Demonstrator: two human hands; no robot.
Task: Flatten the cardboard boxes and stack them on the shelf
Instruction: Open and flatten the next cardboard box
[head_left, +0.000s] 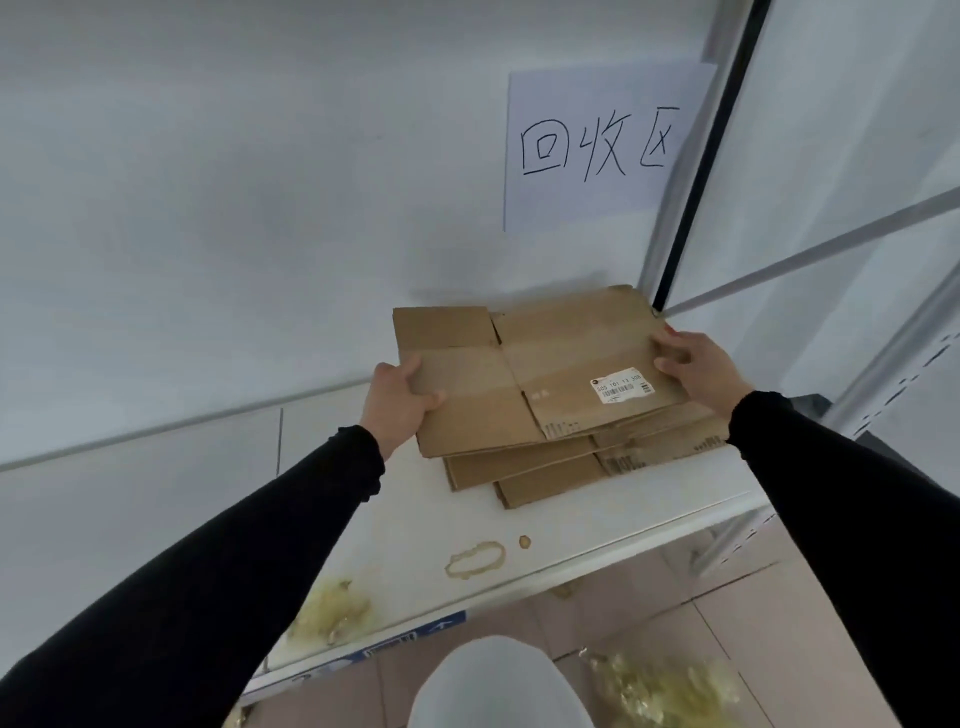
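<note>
A flattened cardboard box (530, 374) lies on top of a small stack of flattened boxes (524, 473) at the back right of a white shelf (415, 525), close to the wall and the shelf's metal upright (670, 228). The top box is plain brown corrugated card, creased where its panels fold, with a paler band running across its middle. Its flaps lie flat at the far left end, separated by a slit. A white shipping label (622, 386) with a barcode and printed numbers sits near its right end, and dark printing shows along its near edge. The box sits slightly askew on those beneath, whose near edges stick out below it in steps.

The left hand (397, 402) grips the box's left edge, thumb on top and fingers curled under. The right hand (698, 366) holds the right edge, fingers bent over the top face. Both arms wear black sleeves.

On the wall above hangs a white paper sign (597, 145) with handwritten characters. The shelf surface carries a brownish ring stain (475, 558) near its front.
</note>
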